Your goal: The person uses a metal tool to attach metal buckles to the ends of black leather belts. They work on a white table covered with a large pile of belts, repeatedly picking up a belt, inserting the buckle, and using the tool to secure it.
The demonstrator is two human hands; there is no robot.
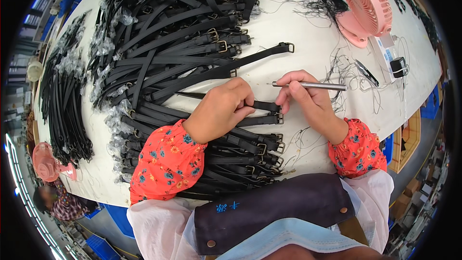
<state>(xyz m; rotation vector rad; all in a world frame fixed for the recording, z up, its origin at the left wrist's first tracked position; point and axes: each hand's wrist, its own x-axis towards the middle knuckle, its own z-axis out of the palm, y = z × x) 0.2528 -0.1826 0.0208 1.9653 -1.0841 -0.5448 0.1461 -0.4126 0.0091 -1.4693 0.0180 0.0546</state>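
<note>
A black belt with a metal buckle stretches between my two hands. My left hand pinches its strap between thumb and fingers. At the buckle end, the fingertips of my right hand touch the belt. That same hand holds a slim silver pen-shaped tool with a thin pointed tip aimed left. Many more belts lie around my hands, among them one whose buckle reaches out above my left hand. Below, a row of buckled belts extends under my left forearm.
A pink fan stands at the far right on the white table. Near it lie black-handled snips, a small black box and loose threads. A large belt heap fills the far side; another bundle lies left, beside a second pink fan.
</note>
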